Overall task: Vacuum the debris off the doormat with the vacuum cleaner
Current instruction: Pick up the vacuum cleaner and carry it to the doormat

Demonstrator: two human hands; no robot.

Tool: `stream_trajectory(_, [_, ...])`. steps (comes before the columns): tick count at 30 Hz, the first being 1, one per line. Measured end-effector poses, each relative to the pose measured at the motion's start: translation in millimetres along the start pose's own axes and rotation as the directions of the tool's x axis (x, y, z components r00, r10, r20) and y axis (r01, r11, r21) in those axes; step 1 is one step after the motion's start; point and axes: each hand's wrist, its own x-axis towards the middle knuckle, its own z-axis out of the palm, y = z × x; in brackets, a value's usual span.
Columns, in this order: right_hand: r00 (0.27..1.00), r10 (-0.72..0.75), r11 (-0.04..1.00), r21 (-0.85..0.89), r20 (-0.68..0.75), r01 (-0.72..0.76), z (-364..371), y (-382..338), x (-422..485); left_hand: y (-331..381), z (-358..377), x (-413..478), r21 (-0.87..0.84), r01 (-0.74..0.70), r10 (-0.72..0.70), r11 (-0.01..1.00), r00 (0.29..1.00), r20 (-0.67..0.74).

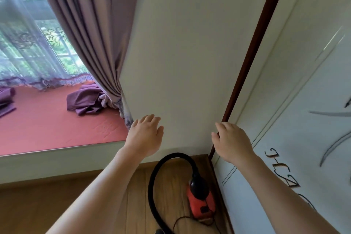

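The red vacuum cleaner (201, 201) sits on the wooden floor by the wall, below and between my arms. Its black hose (157, 173) loops up and round to the left, then runs down out of the frame. No doormat is in view. My left hand (145, 135) is raised in front of the cream wall with its fingers spread and holds nothing. My right hand (230, 142) is at the dark brown edge strip (252, 51), fingers curled round it. Neither hand touches the vacuum cleaner.
A white wardrobe door (303, 100) with dark lettering fills the right side. At the left is a red window seat (57, 125) with crumpled purple cloth (85, 100), purple curtains (91, 24) and a sheer curtain. A thin cord (182, 219) lies by the vacuum cleaner.
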Motion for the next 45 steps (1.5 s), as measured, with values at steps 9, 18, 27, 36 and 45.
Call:
stream_trajectory(9, [0.993, 0.058, 0.998, -0.044, 0.106, -0.053, 76, -11, 44, -47, 78, 50, -0.027, -0.02, 0.024, 0.999, 0.99, 0.136])
stream_trajectory(18, [0.964, 0.095, 0.995, -0.062, 0.247, -0.082, 172, 24, 54, -58, 177, 63, -0.011, 0.001, 0.002, 1.0, 0.97, 0.241])
stream_trajectory(27, [0.938, 0.055, 0.998, -0.034, 0.342, -0.046, 285, 54, 61, -74, 303, 62, 0.033, 0.061, -0.068, 0.998, 0.946, 0.316])
stream_trajectory(36, [0.903, 0.058, 0.998, -0.017, 0.426, -0.056, 418, 71, 68, -103, 422, 59, 0.04, 0.113, -0.119, 0.993, 0.924, 0.363])
stream_trajectory(45, [0.873, 0.061, 0.998, -0.053, 0.483, -0.04, 537, 91, 84, -143, 542, 62, 0.056, 0.073, -0.091, 0.996, 0.883, 0.46])
